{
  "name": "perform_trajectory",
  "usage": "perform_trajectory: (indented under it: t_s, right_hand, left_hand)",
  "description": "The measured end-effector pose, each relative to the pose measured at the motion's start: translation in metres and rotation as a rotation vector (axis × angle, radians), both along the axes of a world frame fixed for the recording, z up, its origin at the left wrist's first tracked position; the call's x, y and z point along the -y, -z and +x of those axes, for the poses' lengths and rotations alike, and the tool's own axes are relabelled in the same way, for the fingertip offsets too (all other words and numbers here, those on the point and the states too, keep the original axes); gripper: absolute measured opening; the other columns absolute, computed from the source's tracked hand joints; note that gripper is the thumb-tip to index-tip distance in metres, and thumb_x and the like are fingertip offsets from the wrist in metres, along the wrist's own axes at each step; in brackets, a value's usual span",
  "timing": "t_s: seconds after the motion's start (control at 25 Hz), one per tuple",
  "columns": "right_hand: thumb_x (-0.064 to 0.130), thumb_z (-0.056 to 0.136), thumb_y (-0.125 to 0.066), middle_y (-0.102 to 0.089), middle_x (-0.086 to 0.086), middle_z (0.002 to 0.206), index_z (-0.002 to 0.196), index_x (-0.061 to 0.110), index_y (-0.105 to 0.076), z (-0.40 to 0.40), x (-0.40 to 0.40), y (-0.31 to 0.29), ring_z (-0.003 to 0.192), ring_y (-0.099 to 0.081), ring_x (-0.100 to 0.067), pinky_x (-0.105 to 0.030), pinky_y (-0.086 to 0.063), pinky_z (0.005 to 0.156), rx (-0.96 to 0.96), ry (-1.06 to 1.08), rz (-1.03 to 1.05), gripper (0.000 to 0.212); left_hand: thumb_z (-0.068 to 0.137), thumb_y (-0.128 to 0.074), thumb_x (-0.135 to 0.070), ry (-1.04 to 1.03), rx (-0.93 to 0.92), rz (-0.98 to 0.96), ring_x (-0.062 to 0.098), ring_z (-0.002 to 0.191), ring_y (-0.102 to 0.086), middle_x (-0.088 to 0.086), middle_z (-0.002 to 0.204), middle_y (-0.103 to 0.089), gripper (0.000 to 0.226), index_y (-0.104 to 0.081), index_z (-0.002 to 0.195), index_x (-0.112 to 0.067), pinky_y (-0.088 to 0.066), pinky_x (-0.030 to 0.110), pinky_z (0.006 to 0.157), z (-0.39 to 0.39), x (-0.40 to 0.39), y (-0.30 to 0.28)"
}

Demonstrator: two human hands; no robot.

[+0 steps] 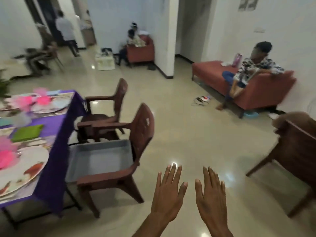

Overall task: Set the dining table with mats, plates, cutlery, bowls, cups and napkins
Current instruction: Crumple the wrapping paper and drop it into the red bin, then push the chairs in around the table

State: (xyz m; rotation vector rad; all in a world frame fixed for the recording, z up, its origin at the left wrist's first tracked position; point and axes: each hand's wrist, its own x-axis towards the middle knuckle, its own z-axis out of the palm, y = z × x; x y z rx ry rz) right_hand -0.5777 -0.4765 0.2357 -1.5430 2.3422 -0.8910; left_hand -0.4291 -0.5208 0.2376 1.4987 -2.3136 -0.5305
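Both hands held out flat over the floor, the dining table off to the left.

The left hand (168,194) and right hand (211,195) hover side by side, backs up, fingers straight and slightly spread, holding nothing. The dining table (49,168) under its purple cloth carries patterned plates (25,170), pink cups (6,158) and a folded green napkin (27,133); motion blur hides finer detail there. A grey tray (100,158) sits on the seat of the nearer brown plastic chair (140,134), pulled up beside the table, with a second chair (109,106) behind it. A person sits on the red sofa (263,93) by the far wall.
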Motion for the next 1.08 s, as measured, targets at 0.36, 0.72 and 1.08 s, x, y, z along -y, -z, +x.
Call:
perform_trajectory:
  t_s: [0.36, 0.72, 1.08]
  right_hand:
    - [0.049, 0.105, -0.028, -0.011, 0.010, 0.169, 0.161, 0.032, -0.015, 0.040, 0.056, -0.045, 0.155, -0.001, -0.005, -0.035, 0.003, 0.127, -0.024, -0.429, -0.068, 0.060]
    - [0.058, 0.101, -0.015, -0.004, 0.018, 0.167, 0.160, 0.037, -0.010, 0.037, 0.135, -0.052, 0.152, 0.009, 0.003, -0.029, 0.010, 0.125, -0.118, -0.677, -0.083, 0.063]
    - [0.027, 0.110, -0.028, -0.013, 0.015, 0.167, 0.159, 0.038, -0.011, 0.015, 0.302, -0.049, 0.152, 0.001, 0.001, -0.029, 0.006, 0.125, -0.232, -0.802, -0.035, 0.053]
  left_hand:
    - [0.096, 0.009, -0.072, -0.419, 0.065, -0.097, 0.000, 0.149, 0.027, -0.018, 0.167, 0.015, 0.070, 0.010, 0.159, -0.042, 0.007, 0.046, 0.126, 0.072, 0.006, -0.027]
    - [0.090, 0.008, -0.077, -0.567, 0.075, -0.064, 0.006, 0.150, 0.027, -0.014, 0.168, 0.015, 0.078, 0.013, 0.159, -0.041, 0.013, 0.045, 0.125, 0.072, 0.067, -0.020]
    - [0.094, 0.005, -0.075, -0.618, -0.075, 0.040, 0.004, 0.153, 0.018, -0.012, 0.170, 0.001, 0.071, 0.012, 0.156, -0.042, 0.012, 0.041, 0.126, 0.061, 0.206, 0.006]
